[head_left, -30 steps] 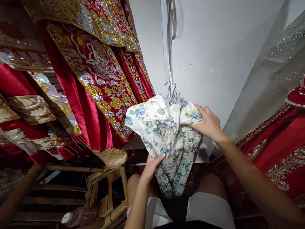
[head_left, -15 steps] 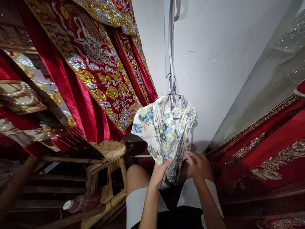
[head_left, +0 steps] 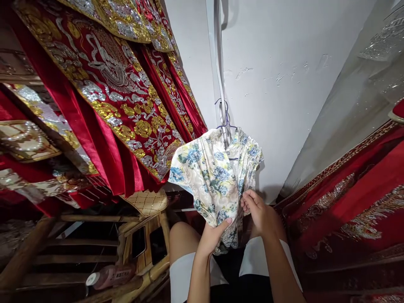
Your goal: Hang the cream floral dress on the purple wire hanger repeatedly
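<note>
A white blouse with blue and yellow flowers (head_left: 217, 176) hangs in front of me on a thin dark purple hanger (head_left: 226, 122). My left hand (head_left: 216, 235) grips the lower front of the blouse, thumb on top and the other fingers behind the cloth. At the blouse's right front edge, my right hand (head_left: 255, 208) has its fingers bent and closed on the fabric. The bottom of the blouse bunches up above my lap.
Red cloth with gold and silver embroidery (head_left: 142, 105) hangs at the left. Beneath it stand a bamboo chair (head_left: 148, 244) and a pink bottle (head_left: 109, 277). A strap (head_left: 217, 54) runs down the white wall (head_left: 277, 50). More red beaded garments (head_left: 347, 202) hang at the right.
My right hand has moved up slightly along the blouse's front edge, its fingers now more curled. My left hand keeps its hold, and the view has shifted a little.
</note>
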`<state>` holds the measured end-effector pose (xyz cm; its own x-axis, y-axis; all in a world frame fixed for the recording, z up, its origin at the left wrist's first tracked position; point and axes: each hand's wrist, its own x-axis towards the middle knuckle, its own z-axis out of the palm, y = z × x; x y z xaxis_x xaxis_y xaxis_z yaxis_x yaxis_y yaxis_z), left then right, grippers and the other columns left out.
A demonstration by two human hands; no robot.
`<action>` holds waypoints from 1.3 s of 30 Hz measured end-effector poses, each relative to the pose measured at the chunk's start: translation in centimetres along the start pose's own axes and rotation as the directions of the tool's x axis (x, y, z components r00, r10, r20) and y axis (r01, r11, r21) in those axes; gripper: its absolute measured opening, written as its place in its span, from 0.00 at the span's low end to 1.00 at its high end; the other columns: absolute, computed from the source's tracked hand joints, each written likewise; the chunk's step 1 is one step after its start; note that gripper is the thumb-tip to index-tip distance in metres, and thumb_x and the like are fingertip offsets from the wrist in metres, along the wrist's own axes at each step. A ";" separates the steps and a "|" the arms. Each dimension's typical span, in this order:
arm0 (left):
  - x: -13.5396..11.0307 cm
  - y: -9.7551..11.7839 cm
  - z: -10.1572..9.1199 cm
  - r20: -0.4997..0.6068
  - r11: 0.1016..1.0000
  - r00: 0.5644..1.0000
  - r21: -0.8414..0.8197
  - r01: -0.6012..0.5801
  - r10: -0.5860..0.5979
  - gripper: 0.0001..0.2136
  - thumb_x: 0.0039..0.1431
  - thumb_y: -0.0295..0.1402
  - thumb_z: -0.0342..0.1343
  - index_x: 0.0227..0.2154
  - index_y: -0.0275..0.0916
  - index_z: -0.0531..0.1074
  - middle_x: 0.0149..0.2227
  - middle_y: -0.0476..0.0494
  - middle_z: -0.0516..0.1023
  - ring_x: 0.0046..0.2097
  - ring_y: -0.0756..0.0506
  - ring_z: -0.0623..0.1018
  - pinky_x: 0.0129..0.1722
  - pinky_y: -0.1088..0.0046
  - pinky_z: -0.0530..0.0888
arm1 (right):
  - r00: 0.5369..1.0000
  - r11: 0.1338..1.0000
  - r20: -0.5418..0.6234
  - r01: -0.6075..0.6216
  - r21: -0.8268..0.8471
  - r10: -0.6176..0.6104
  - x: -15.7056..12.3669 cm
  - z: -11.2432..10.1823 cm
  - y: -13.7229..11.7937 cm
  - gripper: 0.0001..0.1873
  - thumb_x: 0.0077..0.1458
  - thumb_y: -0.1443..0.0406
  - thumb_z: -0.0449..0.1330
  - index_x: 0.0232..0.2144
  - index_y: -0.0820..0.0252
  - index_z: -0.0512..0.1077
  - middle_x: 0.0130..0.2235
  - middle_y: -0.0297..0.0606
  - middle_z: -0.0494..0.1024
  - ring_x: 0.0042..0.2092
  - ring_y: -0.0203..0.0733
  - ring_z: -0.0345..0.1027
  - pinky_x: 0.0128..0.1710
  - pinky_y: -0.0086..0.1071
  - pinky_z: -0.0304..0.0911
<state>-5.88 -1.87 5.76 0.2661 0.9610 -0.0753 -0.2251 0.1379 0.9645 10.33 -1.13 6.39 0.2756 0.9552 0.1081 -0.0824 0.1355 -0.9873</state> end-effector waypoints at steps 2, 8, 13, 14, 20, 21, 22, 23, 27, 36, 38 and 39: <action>-0.2 0.4 0.3 0.023 1.000 1.000 0.006 0.000 0.000 0.32 0.49 0.43 0.69 0.57 0.36 0.73 0.60 0.34 0.75 0.64 0.34 0.70 0.68 0.54 0.59 | 1.000 0.999 0.012 0.004 -0.033 -0.004 0.0 -0.5 -1.3 0.24 0.58 0.42 0.56 0.26 0.53 0.67 0.24 0.34 0.69 0.25 0.41 0.59 0.25 0.35 0.55; -1.0 0.6 0.0 -0.026 0.999 1.000 0.042 0.011 -0.010 0.34 0.47 0.44 0.71 0.57 0.38 0.73 0.60 0.34 0.75 0.65 0.33 0.69 0.68 0.54 0.59 | 0.992 0.992 0.118 0.049 -0.113 -0.036 0.7 0.7 -4.1 0.26 0.58 0.44 0.57 0.21 0.54 0.59 0.21 0.28 0.57 0.24 0.37 0.51 0.25 0.32 0.51; -0.3 -0.9 -1.9 -0.311 0.999 0.950 0.013 0.045 -0.039 0.30 0.50 0.49 0.68 0.53 0.37 0.73 0.58 0.32 0.75 0.64 0.32 0.70 0.65 0.54 0.63 | 0.999 0.997 0.035 0.016 0.077 -0.019 -0.4 1.3 -2.2 0.26 0.56 0.45 0.59 0.21 0.54 0.55 0.21 0.26 0.52 0.24 0.35 0.46 0.24 0.31 0.47; -0.1 -1.2 -2.2 -0.392 0.998 0.920 0.060 0.006 0.019 0.30 0.50 0.49 0.67 0.53 0.38 0.72 0.58 0.32 0.75 0.64 0.32 0.69 0.64 0.55 0.64 | 0.999 0.996 0.041 -0.008 0.092 0.004 -0.8 1.3 -1.9 0.26 0.56 0.45 0.59 0.21 0.54 0.55 0.21 0.25 0.51 0.24 0.35 0.45 0.24 0.31 0.45; 0.2 -1.8 -0.9 -0.428 0.819 0.744 0.503 -0.276 0.513 0.26 0.57 0.41 0.63 0.58 0.43 0.67 0.60 0.36 0.67 0.62 0.36 0.68 0.63 0.60 0.63 | 0.967 0.996 0.239 -0.081 -0.039 0.088 -2.0 1.4 -1.5 0.24 0.56 0.49 0.59 0.20 0.55 0.56 0.20 0.26 0.54 0.24 0.34 0.45 0.23 0.30 0.43; 0.3 -1.8 -0.2 -0.342 0.801 0.782 0.513 -0.309 0.521 0.24 0.57 0.38 0.63 0.56 0.43 0.68 0.58 0.37 0.69 0.60 0.37 0.69 0.61 0.61 0.64 | 0.966 0.996 0.245 -0.076 -0.047 0.085 -2.0 1.5 -1.4 0.23 0.56 0.49 0.59 0.20 0.55 0.57 0.21 0.26 0.54 0.24 0.33 0.45 0.23 0.29 0.43; 0.4 -1.8 0.4 -0.254 0.793 0.820 0.506 -0.339 0.512 0.19 0.58 0.36 0.62 0.52 0.42 0.71 0.54 0.38 0.72 0.57 0.39 0.72 0.59 0.63 0.66 | 0.966 0.997 0.245 -0.071 -0.044 0.080 -1.9 1.5 -1.2 0.23 0.56 0.49 0.59 0.20 0.55 0.57 0.20 0.26 0.54 0.24 0.33 0.46 0.23 0.29 0.43; 0.6 -1.8 1.1 -0.178 0.792 0.849 0.493 -0.361 0.498 0.14 0.59 0.35 0.61 0.48 0.42 0.72 0.49 0.40 0.75 0.52 0.40 0.74 0.55 0.65 0.69 | 0.968 0.997 0.241 -0.070 -0.029 0.075 -1.9 1.6 -1.0 0.24 0.55 0.49 0.60 0.20 0.55 0.57 0.20 0.26 0.54 0.24 0.33 0.46 0.23 0.29 0.43; 1.9 -1.5 2.7 -0.055 0.761 0.850 0.477 -0.439 0.524 0.06 0.63 0.35 0.56 0.31 0.40 0.71 0.32 0.47 0.74 0.36 0.45 0.74 0.39 0.71 0.70 | 0.978 0.990 0.186 -0.111 0.084 0.094 -1.7 1.6 -0.2 0.28 0.52 0.42 0.60 0.19 0.54 0.56 0.17 0.25 0.52 0.20 0.32 0.42 0.20 0.30 0.42; 1.4 -2.7 4.4 -0.018 0.818 0.895 0.413 -0.399 0.446 0.06 0.65 0.32 0.52 0.40 0.39 0.73 0.37 0.43 0.76 0.39 0.44 0.76 0.42 0.69 0.71 | 0.992 0.989 -0.017 -0.119 0.085 0.121 -1.5 0.9 -2.3 0.29 0.50 0.40 0.62 0.18 0.56 0.65 0.14 0.29 0.59 0.18 0.34 0.49 0.19 0.31 0.46; 1.2 -2.9 4.1 -0.016 0.815 0.897 0.424 -0.394 0.442 0.06 0.64 0.32 0.53 0.40 0.39 0.73 0.37 0.43 0.76 0.39 0.44 0.76 0.43 0.69 0.71 | 0.995 0.988 -0.017 -0.099 0.115 0.102 -0.4 1.0 -3.1 0.28 0.50 0.41 0.63 0.19 0.56 0.66 0.14 0.29 0.61 0.18 0.34 0.50 0.18 0.30 0.46; 1.2 -2.9 3.9 -0.013 0.808 0.897 0.442 -0.391 0.441 0.05 0.64 0.32 0.53 0.39 0.39 0.73 0.37 0.43 0.76 0.39 0.44 0.76 0.42 0.69 0.71 | 0.996 0.987 -0.021 -0.083 0.137 0.087 0.6 1.1 -3.6 0.27 0.50 0.42 0.63 0.20 0.57 0.67 0.14 0.29 0.62 0.18 0.33 0.50 0.18 0.30 0.45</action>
<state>-1.24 -2.01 3.87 0.1269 0.9263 0.3548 0.1283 -0.3700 0.9201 9.74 -0.80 10.12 0.2874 0.9576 0.0193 -0.2351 0.0901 -0.9678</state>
